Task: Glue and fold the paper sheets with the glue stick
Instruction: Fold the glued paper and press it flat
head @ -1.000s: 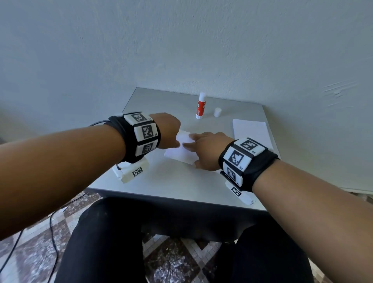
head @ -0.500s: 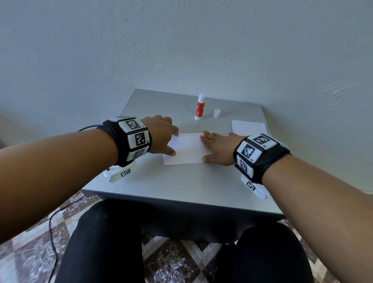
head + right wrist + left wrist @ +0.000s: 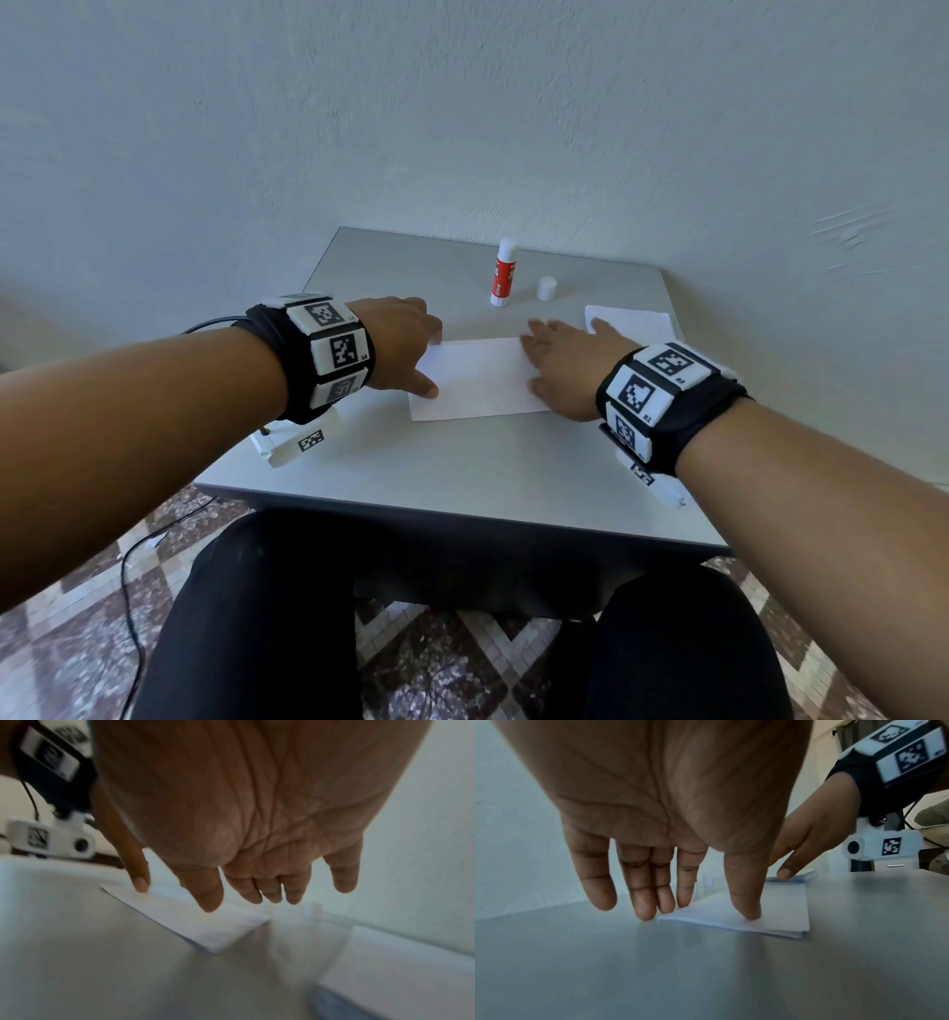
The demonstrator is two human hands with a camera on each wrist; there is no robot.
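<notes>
A folded white paper sheet (image 3: 477,379) lies flat in the middle of the grey table (image 3: 462,478). My left hand (image 3: 405,349) is at its left end, fingers straight, the thumb pressing on the sheet (image 3: 777,914) in the left wrist view. At the sheet's right end my right hand (image 3: 562,370) lies flat, fingers straight, hovering just over the paper (image 3: 205,927) in the right wrist view. The red and white glue stick (image 3: 503,280) stands uncapped at the back of the table. Its white cap (image 3: 546,288) stands to its right.
A stack of white sheets (image 3: 634,321) lies at the back right corner, partly behind my right hand. A plain wall rises directly behind the table. My legs are under the near edge, and a black cable (image 3: 131,575) runs over the patterned floor at left.
Both hands have slid apart from the sheet's middle towards its two ends, smoothing the fold. The sheet now lies flat and squarer to the table.
</notes>
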